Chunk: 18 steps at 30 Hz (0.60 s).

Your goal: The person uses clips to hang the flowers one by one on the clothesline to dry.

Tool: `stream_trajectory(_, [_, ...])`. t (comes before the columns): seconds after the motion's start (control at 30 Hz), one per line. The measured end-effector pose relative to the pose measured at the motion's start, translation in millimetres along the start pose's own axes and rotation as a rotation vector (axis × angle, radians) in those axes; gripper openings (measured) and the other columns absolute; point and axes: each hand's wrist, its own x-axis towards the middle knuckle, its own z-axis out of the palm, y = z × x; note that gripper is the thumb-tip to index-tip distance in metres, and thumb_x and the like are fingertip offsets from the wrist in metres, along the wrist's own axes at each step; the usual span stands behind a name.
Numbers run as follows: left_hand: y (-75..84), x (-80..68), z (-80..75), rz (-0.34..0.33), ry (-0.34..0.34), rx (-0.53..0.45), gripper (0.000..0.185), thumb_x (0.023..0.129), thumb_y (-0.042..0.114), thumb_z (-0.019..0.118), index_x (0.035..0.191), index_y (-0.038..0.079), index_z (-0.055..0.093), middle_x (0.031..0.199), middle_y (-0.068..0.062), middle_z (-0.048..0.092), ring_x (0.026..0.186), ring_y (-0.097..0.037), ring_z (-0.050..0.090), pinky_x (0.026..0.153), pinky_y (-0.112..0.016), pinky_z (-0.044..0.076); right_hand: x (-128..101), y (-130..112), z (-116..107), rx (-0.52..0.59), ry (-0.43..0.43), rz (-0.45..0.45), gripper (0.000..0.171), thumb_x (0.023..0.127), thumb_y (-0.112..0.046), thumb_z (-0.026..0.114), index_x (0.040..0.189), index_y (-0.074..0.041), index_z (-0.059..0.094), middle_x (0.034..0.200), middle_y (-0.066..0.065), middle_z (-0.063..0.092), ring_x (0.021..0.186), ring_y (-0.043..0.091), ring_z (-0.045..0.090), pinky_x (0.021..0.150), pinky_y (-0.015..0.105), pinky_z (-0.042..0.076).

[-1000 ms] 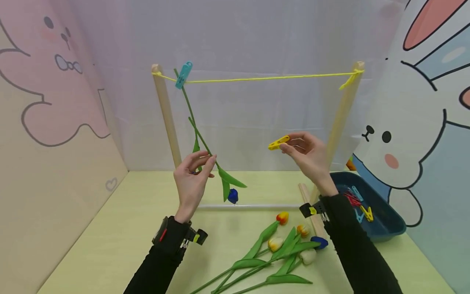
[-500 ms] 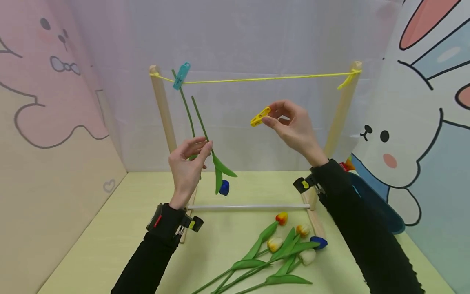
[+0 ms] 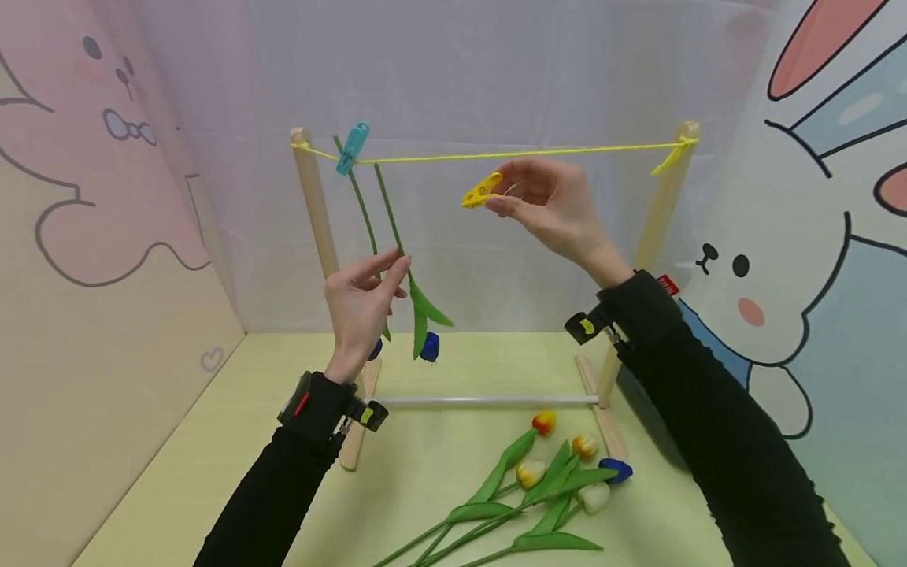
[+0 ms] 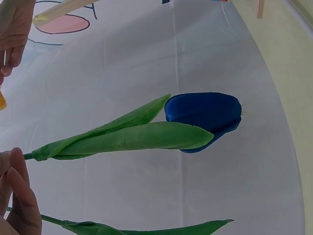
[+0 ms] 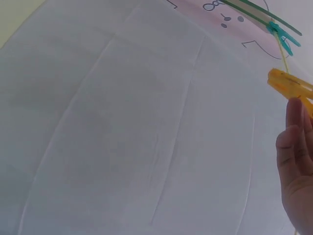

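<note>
A blue tulip (image 3: 429, 346) is held upside down by its thin green stem, pinched between thumb and fingertips of the left hand (image 3: 360, 303); the stem tip reaches up to the yellow string (image 3: 517, 151), and the bloom hangs below the fingers. It is judged light and soft (an artificial flower by the look of it), with a stem that bends easily, so it is best gripped on the bare stem above the leaves, where the fingers are now, rather than on the bloom or the leaves.

A yellow clothespin (image 3: 481, 190) is pinched at its rear end by thumb and forefinger of the right hand (image 3: 549, 206), its nose pointing away from the fingers toward the stem. It is judged small, stiff and springy, and liable to slip if squeezed off centre. Whether its nose is sprung apart cannot be told.

A teal clothespin (image 3: 352, 147) already clamps another stem to the string, just beyond the left fingertips. The string between the right fingers and the right wooden post (image 3: 662, 206) is bare, giving room sideways; the left wooden post (image 3: 315, 206) stands close behind the left hand. More tulips (image 3: 538, 488) lie on the table (image 3: 212, 472), well below both hands.
</note>
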Motion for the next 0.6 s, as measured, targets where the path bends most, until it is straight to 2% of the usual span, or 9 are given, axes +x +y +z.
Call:
stream_trajectory(0.03, [0.4,1.3,-0.2,-0.002,-0.005,-0.001,0.025,0.091,0.005,0.073,0.113,-0.006,0.073,0.103,-0.03,0.074,0.054,0.009,0.061,0.047,-0.014,0.044,2,-3,-1,-0.025,-0.008,-0.011,0.029,0.083,0.006,0.077,0.109,0.012,0.066,0.096,0.017,0.074,0.071,-0.003,0.065,0.066,0.012,0.053])
stream_trajectory(0.1, [2.1,4.1,-0.4,-0.008,-0.012,0.003,0.025,0.092,0.005,0.072,0.113,-0.006,0.073,0.104,-0.029,0.074,0.053,0.008,0.06,0.046,-0.014,0.043,5,-9,-1,-0.085,-0.022,-0.036,0.026,0.084,0.003,0.078,0.106,0.011,0.067,0.094,0.021,0.071,0.067,-0.003,0.061,0.063,0.012,0.051])
stream_trajectory(0.23, [4.7,10.5,-0.4,-0.038,-0.022,0.002,0.024,0.093,0.008,0.072,0.114,-0.005,0.074,0.107,-0.028,0.074,0.05,0.005,0.059,0.045,-0.015,0.043,15,-19,-2,-0.16,-0.047,-0.071,0.021,0.087,-0.002,0.077,0.1,0.01,0.065,0.084,0.006,0.062,0.058,0.002,0.051,0.056,0.016,0.04])
stream_trajectory(0.3, [5.4,13.0,0.0,-0.052,-0.028,-0.003,0.025,0.093,0.011,0.072,0.114,-0.003,0.074,0.107,-0.027,0.074,0.05,0.004,0.059,0.045,-0.015,0.043,20,-24,-3,-0.178,-0.057,-0.075,0.02,0.088,-0.003,0.076,0.098,0.01,0.065,0.083,0.002,0.058,0.055,0.005,0.046,0.055,0.018,0.036])
stream_trajectory(0.4, [6.8,16.4,1.0,-0.07,-0.033,0.007,0.027,0.094,0.015,0.072,0.115,-0.001,0.074,0.106,-0.026,0.074,0.052,0.003,0.06,0.046,-0.016,0.043,28,-28,-2,-0.203,-0.067,-0.077,0.019,0.089,-0.005,0.075,0.097,0.009,0.064,0.084,0.004,0.059,0.056,0.007,0.043,0.055,0.018,0.035])
stream_trajectory(0.47, [6.9,18.6,1.8,-0.08,-0.03,0.025,0.028,0.094,0.016,0.072,0.116,0.0,0.074,0.106,-0.025,0.074,0.052,0.002,0.061,0.047,-0.017,0.044,33,-31,-1,-0.214,-0.063,-0.07,0.019,0.09,-0.006,0.075,0.097,0.008,0.065,0.087,0.009,0.061,0.062,0.008,0.045,0.057,0.016,0.036])
stream_trajectory(0.53, [2.7,21.2,1.8,-0.092,-0.03,0.016,0.03,0.094,0.02,0.073,0.117,0.002,0.074,0.107,-0.021,0.075,0.052,-0.002,0.062,0.046,-0.019,0.043,38,-34,1,-0.213,-0.056,-0.054,0.019,0.09,-0.007,0.075,0.097,0.008,0.066,0.091,0.013,0.065,0.07,0.009,0.047,0.059,0.015,0.039])
stream_trajectory(0.6, [-16.1,25.4,1.4,-0.08,-0.028,0.017,0.031,0.093,0.026,0.073,0.118,0.006,0.075,0.108,-0.014,0.077,0.053,-0.005,0.063,0.045,-0.02,0.043,42,-36,3,-0.208,-0.047,-0.033,0.019,0.091,-0.009,0.075,0.097,0.007,0.067,0.094,0.015,0.067,0.076,0.009,0.049,0.06,0.016,0.039])
